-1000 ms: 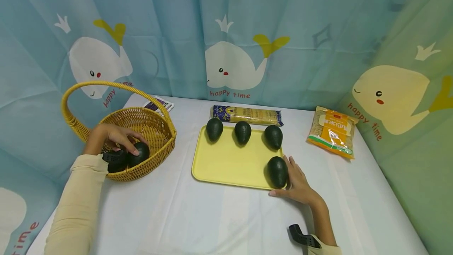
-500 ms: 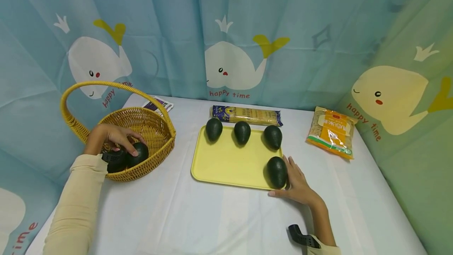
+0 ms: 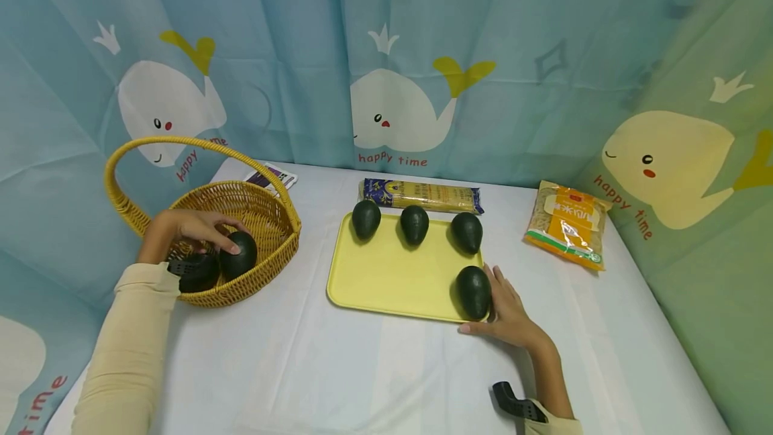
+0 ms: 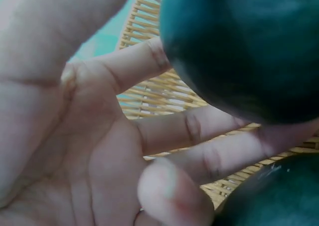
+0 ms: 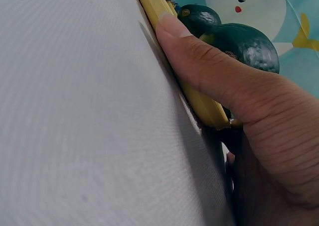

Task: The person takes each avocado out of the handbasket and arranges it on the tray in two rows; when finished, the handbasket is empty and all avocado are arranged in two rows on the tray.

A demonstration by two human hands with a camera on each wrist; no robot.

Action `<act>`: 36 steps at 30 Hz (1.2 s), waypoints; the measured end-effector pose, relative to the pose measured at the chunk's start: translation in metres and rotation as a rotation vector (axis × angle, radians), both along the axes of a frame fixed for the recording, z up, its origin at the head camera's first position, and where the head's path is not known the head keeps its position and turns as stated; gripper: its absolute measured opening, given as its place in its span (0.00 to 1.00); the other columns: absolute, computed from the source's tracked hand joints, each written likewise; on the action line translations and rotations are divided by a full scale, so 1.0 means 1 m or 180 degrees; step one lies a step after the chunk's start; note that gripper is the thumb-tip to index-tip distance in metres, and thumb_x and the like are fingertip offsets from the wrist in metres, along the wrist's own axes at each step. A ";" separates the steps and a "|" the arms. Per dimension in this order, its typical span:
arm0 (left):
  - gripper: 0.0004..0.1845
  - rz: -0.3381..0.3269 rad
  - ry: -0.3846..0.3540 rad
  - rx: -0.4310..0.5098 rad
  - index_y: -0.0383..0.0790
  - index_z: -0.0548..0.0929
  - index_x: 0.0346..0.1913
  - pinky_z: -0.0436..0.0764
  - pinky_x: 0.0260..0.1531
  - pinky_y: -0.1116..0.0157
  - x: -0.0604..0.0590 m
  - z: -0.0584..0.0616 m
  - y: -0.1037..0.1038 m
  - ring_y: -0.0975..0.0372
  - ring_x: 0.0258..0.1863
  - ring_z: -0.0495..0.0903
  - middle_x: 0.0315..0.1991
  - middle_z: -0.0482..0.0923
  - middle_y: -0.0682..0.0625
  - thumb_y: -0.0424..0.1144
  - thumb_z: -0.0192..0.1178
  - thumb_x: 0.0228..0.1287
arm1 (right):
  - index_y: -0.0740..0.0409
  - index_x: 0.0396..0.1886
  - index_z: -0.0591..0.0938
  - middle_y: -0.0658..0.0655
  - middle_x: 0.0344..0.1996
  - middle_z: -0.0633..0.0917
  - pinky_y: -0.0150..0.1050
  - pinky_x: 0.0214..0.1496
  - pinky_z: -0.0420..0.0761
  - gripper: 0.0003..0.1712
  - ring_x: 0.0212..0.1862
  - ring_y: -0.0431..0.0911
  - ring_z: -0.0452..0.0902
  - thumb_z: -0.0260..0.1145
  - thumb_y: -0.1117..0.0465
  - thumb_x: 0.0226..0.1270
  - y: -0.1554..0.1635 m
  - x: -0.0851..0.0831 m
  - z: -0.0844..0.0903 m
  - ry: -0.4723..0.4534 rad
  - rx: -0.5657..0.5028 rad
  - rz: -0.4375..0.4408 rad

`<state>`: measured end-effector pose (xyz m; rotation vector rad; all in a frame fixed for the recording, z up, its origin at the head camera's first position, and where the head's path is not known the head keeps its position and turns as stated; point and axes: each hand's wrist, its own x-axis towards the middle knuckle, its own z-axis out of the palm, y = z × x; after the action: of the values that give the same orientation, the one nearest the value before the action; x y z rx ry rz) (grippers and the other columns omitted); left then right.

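Left hand [image 3: 192, 231] is inside the wicker basket [image 3: 266, 210], fingers curled over a dark avocado [image 3: 239, 254]. The left wrist view shows that avocado [image 4: 244, 47] cradled against the fingers [image 4: 199, 131], with a second dark one [image 4: 279, 196] lying below it in the basket.

Right hand [image 3: 510, 317] lies flat against the near right corner of the yellow tray [image 3: 386, 277], fingers straight, thumb [image 5: 199, 61] pressed along the tray rim [image 5: 164, 17]. It touches the side of the nearest tray avocado [image 3: 474, 292] without closing on it.

Handling, judged: the fruit looks firm, moderately heavy, smooth-skinned and rounded, so liable to roll or slip. Best taken around the widest part with a full wrap of the fingers, not squeezed hard.

Three more avocados [image 3: 415, 223] stand along the tray's far edge, well apart from both hands.
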<state>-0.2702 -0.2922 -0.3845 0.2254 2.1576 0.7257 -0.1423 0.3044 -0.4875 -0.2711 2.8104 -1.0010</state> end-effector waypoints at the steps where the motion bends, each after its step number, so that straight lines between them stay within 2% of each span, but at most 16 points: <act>1: 0.43 0.0029 0.0023 0.0025 0.39 0.63 0.71 0.77 0.32 0.62 0.000 0.000 0.000 0.54 0.45 0.71 0.62 0.65 0.37 0.55 0.67 0.58 | 0.53 0.80 0.43 0.69 0.77 0.44 0.71 0.71 0.36 0.75 0.78 0.66 0.32 0.82 0.42 0.40 0.000 0.000 0.000 -0.0003 -0.0003 -0.0001; 6: 0.42 0.0059 0.0120 0.0153 0.38 0.62 0.72 0.77 0.33 0.63 -0.002 -0.002 -0.003 0.55 0.46 0.71 0.63 0.64 0.36 0.54 0.65 0.60 | 0.54 0.80 0.43 0.69 0.77 0.44 0.71 0.71 0.37 0.75 0.77 0.66 0.32 0.82 0.42 0.40 0.000 0.001 0.000 0.0000 -0.0005 0.0003; 11: 0.38 0.0048 0.0298 0.0532 0.34 0.64 0.71 0.80 0.40 0.62 -0.002 -0.004 -0.004 0.56 0.46 0.74 0.63 0.66 0.34 0.47 0.65 0.62 | 0.54 0.80 0.44 0.69 0.77 0.45 0.72 0.71 0.37 0.75 0.77 0.66 0.32 0.81 0.42 0.40 -0.001 0.002 0.000 0.0010 -0.0016 0.0007; 13: 0.37 0.0131 0.0293 0.0714 0.32 0.64 0.70 0.81 0.43 0.61 -0.002 -0.004 -0.004 0.57 0.47 0.76 0.63 0.67 0.34 0.43 0.66 0.62 | 0.54 0.80 0.44 0.69 0.77 0.44 0.72 0.71 0.37 0.75 0.77 0.67 0.32 0.82 0.42 0.40 -0.001 0.003 0.000 0.0012 -0.0018 0.0004; 19: 0.36 0.0358 0.0260 0.1054 0.34 0.63 0.70 0.83 0.40 0.58 -0.003 -0.003 -0.003 0.57 0.45 0.78 0.60 0.67 0.34 0.38 0.65 0.62 | 0.54 0.80 0.43 0.69 0.77 0.44 0.71 0.71 0.37 0.75 0.78 0.66 0.32 0.81 0.42 0.40 0.001 0.002 -0.001 0.0013 -0.0009 0.0010; 26: 0.35 0.0510 0.0398 0.1212 0.34 0.61 0.71 0.84 0.38 0.56 -0.002 0.002 -0.001 0.58 0.44 0.78 0.58 0.71 0.36 0.36 0.64 0.64 | 0.54 0.80 0.43 0.69 0.77 0.44 0.70 0.72 0.36 0.75 0.78 0.66 0.31 0.82 0.42 0.40 0.001 0.000 0.000 0.0029 -0.0030 0.0024; 33: 0.32 0.0703 0.0483 0.1207 0.40 0.63 0.70 0.81 0.45 0.53 0.001 0.005 -0.001 0.57 0.50 0.75 0.65 0.62 0.36 0.41 0.61 0.66 | 0.56 0.80 0.43 0.69 0.77 0.45 0.70 0.72 0.37 0.76 0.78 0.65 0.31 0.82 0.42 0.40 0.000 -0.001 -0.002 0.0069 -0.0019 0.0039; 36: 0.29 0.0722 0.0504 0.1249 0.41 0.64 0.68 0.80 0.46 0.52 0.002 0.005 0.000 0.55 0.51 0.74 0.66 0.59 0.36 0.41 0.60 0.67 | 0.55 0.80 0.43 0.68 0.77 0.45 0.70 0.72 0.37 0.76 0.78 0.65 0.32 0.82 0.42 0.39 0.001 -0.001 -0.003 0.0073 -0.0007 0.0039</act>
<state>-0.2677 -0.2924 -0.3795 0.2510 2.1939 1.3020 -0.1435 0.3050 -0.4902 -0.3018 2.8246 -1.0048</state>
